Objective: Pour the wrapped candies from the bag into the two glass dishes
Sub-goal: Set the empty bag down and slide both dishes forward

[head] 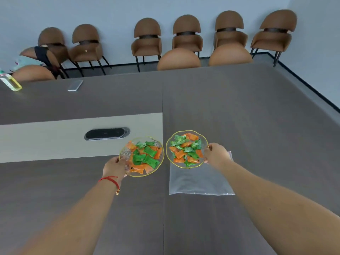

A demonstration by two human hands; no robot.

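Two gold-rimmed glass dishes sit side by side near the middle of the table. The left dish (124,152) holds several orange and green wrapped candies (145,157). My left hand (115,166) grips its near-left rim. The right dish (204,139) holds a similar heap of candies (186,150), and my right hand (216,152) pinches its right rim. The clear plastic bag (195,181) lies flat on the table just below the right dish, partly under my right forearm, with no candies visible inside.
The grey table (248,111) has a lighter inlay strip with a dark socket cover (107,133) behind the left dish. A phone (75,85) and a bottle (10,80) lie far left. Brown chairs (187,36) line the wall; a person sits at the far left.
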